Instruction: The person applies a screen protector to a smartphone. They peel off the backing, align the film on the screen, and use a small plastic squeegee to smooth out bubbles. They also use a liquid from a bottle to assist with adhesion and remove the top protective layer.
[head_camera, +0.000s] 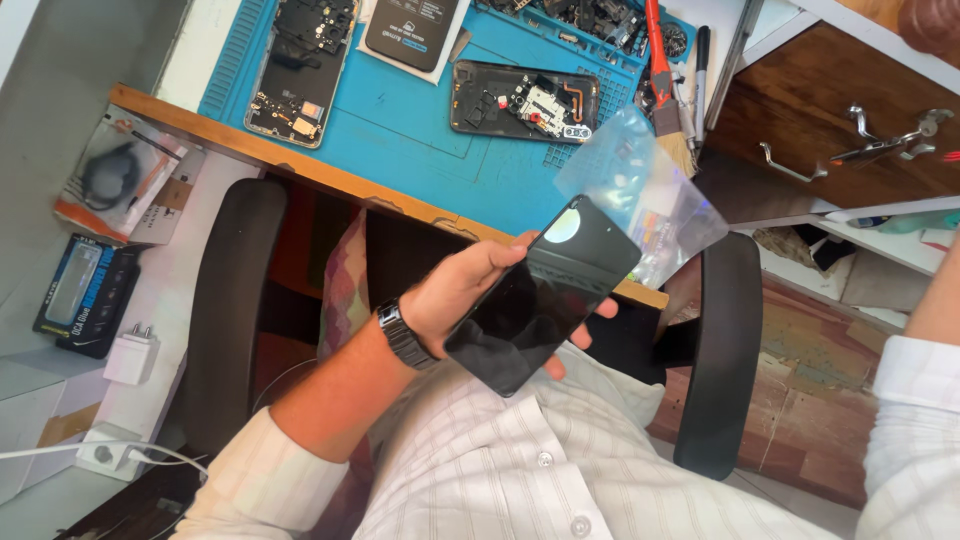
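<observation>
My left hand (462, 290), with a dark watch on the wrist, grips a black smartphone (540, 295) over my lap; the thumb lies along its upper edge and the fingers wrap under its right side. The dark screen faces up and reflects a round light. A clear plastic bag (640, 190) sticks out from behind the phone's top end; whether the hand also holds it, I cannot tell. Only my right forearm and white sleeve (915, 400) show at the right edge, and the hand itself is out of frame.
A blue repair mat (400, 120) on the wooden desk carries two opened phones (300, 65) (525, 100), a brush (672, 120) and a marker. Black chair armrests (235, 300) (722, 340) flank my lap. A brown drawer (830, 130) is at right; a white charger (130, 355) and packaged items lie at left.
</observation>
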